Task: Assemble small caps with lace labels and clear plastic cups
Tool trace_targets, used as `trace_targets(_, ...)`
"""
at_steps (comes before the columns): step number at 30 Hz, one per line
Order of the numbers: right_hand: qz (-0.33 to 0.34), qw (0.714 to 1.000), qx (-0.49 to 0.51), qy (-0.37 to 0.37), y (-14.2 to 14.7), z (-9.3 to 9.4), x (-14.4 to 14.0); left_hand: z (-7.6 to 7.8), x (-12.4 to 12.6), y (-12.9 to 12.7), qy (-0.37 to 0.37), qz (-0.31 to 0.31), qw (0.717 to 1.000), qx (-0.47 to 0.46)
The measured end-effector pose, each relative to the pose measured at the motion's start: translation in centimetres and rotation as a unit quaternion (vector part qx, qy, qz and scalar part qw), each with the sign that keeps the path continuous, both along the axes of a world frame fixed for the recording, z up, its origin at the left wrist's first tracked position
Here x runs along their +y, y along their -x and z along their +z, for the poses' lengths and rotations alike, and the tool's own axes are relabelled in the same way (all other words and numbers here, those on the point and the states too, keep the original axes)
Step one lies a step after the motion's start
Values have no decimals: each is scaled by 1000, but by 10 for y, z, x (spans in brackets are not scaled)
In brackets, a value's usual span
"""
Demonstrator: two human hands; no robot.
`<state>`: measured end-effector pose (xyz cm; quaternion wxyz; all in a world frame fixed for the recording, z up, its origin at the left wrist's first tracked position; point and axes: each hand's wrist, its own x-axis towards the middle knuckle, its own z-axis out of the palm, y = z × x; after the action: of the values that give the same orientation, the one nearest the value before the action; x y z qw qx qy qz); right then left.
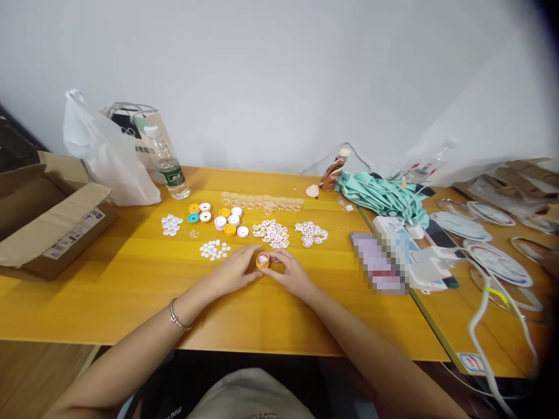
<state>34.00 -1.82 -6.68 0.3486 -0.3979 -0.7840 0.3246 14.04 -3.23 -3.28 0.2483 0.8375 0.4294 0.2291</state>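
Note:
Between my two hands, low over the table, is a small round orange part with a clear cup-like top (262, 261). My right hand (292, 274) grips it from the right with thumb and forefinger. From the other side my left hand (238, 270) curves around the same part, its thumb and forefinger at the rim. Just beyond the hands lie white openwork pieces (273, 233) and another similar pile (311, 233). White round caps (213, 250) are scattered left of my left hand. Orange, white and teal round parts (230, 230) sit behind them.
Clear round cups (262, 202) stand in rows farther back. White pieces (172, 225) lie left. An open cardboard box (78, 233), plastic bag (109, 157) and water bottle (172, 171) stand at left. A brown bottle (334, 171), green cloth (384, 195) and phone (375, 262) are right.

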Motion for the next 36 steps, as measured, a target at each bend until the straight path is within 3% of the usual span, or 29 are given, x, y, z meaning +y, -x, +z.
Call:
trace_targets(6, -1, 982, -158, -101, -18, -3, -28, -19, -24, 25, 18, -3, 995, 99)
trace_targets(10, 7, 963, -244, -116, -23, -2, -41, -30, -37, 29, -59, -11, 982, 178)
trace_targets(14, 0, 957, -262, -121, -21, 2, -43, -39, -41, 25, -129, 13, 966, 224)
trace_targets(21, -15, 965, -239, -107, -16, 6, -40, -44, -40, 24, -156, 18, 956, 247)
trace_targets(29, -71, 989, -89, -89, 4, 2, -16, -42, -40, 23, -158, 20, 955, 251)
trace_targets(36, -37, 995, -39, -79, 17, 6, -9, -42, -40, 23, -146, 18, 957, 249)
